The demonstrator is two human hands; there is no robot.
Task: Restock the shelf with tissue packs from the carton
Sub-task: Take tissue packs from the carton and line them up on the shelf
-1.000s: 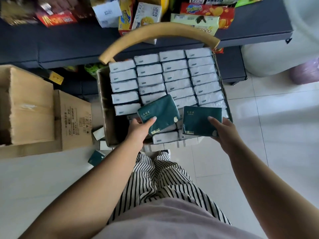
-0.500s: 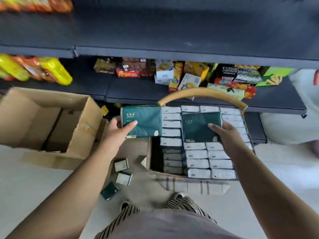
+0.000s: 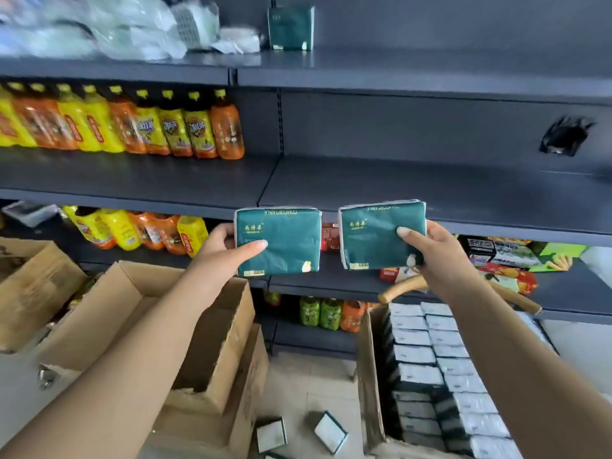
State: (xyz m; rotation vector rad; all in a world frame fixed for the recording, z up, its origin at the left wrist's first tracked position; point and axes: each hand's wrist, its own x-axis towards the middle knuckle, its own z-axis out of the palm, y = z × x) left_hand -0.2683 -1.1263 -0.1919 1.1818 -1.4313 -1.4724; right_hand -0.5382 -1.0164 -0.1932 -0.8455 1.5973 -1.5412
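- On the top shelf [image 3: 430, 66]: one pack [image 3: 290, 27] stands, apparently the only one.
- Left hand [image 3: 225, 248] grips one green pack [image 3: 278, 241]; right hand [image 3: 430, 251] grips another [image 3: 381, 235].
- The carton [image 3: 372, 376] remains nearly full.

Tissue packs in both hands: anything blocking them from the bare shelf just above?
Nothing visible. The left hand and right hand hold their tissue packs at the front edge of the shelf, whose surface there is bare.
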